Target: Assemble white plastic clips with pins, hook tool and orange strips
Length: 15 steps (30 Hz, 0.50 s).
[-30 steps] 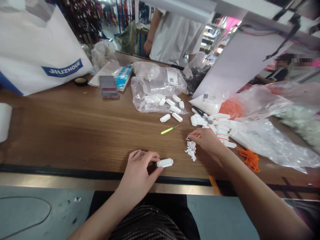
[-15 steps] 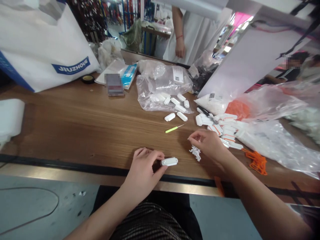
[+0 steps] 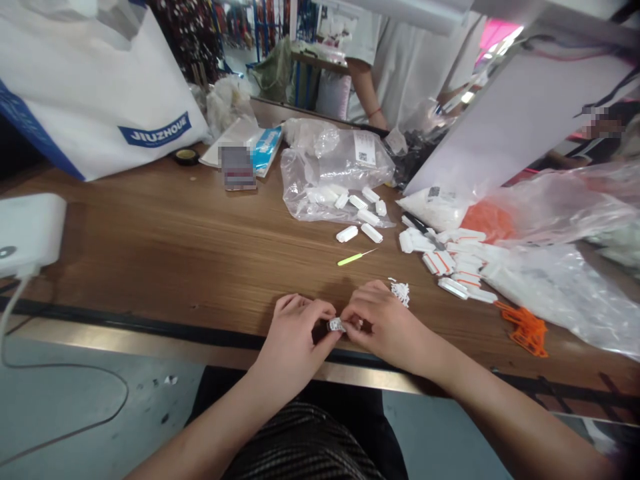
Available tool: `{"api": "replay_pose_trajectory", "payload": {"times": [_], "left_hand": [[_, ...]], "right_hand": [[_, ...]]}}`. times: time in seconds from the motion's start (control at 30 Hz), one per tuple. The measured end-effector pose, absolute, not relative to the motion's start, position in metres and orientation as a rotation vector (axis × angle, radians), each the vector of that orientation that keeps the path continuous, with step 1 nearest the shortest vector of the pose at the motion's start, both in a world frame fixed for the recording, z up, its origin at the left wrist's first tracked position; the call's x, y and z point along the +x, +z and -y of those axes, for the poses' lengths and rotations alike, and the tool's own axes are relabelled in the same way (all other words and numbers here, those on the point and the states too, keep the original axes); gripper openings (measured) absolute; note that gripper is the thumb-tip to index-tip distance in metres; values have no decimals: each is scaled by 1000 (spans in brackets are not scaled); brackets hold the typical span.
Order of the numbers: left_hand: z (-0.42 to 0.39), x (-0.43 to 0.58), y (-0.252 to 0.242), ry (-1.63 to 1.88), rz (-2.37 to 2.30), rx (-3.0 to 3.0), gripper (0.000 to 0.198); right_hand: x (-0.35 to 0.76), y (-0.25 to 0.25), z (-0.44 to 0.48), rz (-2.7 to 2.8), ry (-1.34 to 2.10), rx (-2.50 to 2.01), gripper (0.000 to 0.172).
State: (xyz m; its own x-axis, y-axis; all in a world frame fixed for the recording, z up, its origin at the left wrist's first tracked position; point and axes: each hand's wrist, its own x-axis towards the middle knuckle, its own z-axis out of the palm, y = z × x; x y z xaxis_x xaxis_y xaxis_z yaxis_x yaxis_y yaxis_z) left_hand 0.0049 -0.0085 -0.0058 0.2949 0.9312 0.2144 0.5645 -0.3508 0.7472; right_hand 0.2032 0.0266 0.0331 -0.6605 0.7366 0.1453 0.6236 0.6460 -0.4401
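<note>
Near the table's front edge, my left hand (image 3: 299,333) is closed on the left end of a small white connector block (image 3: 335,325). My right hand (image 3: 383,327) is at the block's right side, thumb and fingers pinched together against it; whatever small thing they hold is hidden. A pile of tiny white pieces (image 3: 401,292) lies just beyond my right hand. Behind the hands lies a yellow-green pick (image 3: 351,259) with a thin metal tip. Two white connectors (image 3: 347,234) rest farther back, beside a clear plastic bag (image 3: 335,167) with several more on it.
Several white and orange-striped connectors (image 3: 440,263) lie at the right, near orange pieces (image 3: 525,328) and a large clear bag (image 3: 565,287). A white shopping bag (image 3: 100,100) and a white device (image 3: 30,230) are at the left. A person (image 3: 400,67) stands beyond the table.
My right hand has moved left from the pile of tiny pieces to the connector block. My left hand still holds the block. The view has shifted slightly, and the person's arm beyond the table has moved.
</note>
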Motion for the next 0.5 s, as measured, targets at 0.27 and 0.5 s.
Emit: {"api": "replay_pose_trajectory", "payload": {"times": [0.27, 0.5], "left_hand": [[9, 5, -6, 901, -1330, 2019, 16], [9, 4, -6, 903, -1329, 2027, 18]], "right_hand": [[202, 47, -22, 2666, 435, -1056, 18], [200, 39, -9, 2633, 261, -1017, 23]]}}
